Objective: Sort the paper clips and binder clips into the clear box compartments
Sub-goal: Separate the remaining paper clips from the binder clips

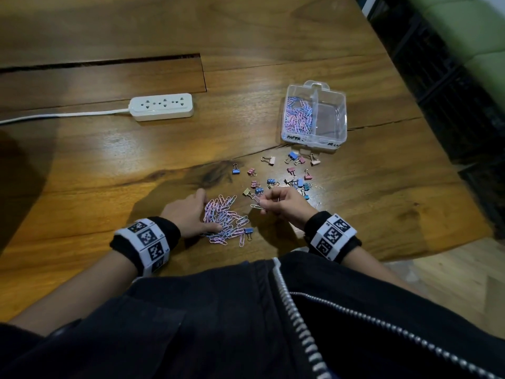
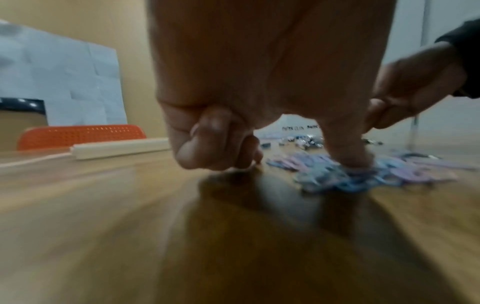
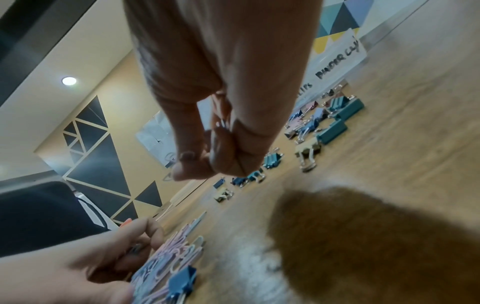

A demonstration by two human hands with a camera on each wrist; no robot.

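A heap of pink and blue paper clips (image 1: 225, 218) lies on the wooden table close to me. My left hand (image 1: 203, 212) cups its left edge with curled fingers, and the thumb (image 2: 346, 152) presses onto the heap. My right hand (image 1: 263, 202) hovers just right of the heap and pinches a few paper clips (image 1: 256, 201) at its fingertips (image 3: 192, 164). Several pink, blue and gold binder clips (image 1: 291, 175) lie scattered in front of the clear box (image 1: 341, 132). Its left compartment holds paper clips (image 1: 297, 114); the right compartment (image 1: 332, 116) looks empty.
One blue binder clip (image 1: 248, 231) lies at the heap's near right corner. A white power strip (image 1: 162, 106) with its cord sits far left. The table's right edge (image 1: 426, 149) runs diagonally past the box. An orange chair back (image 2: 78, 134) shows beyond the table.
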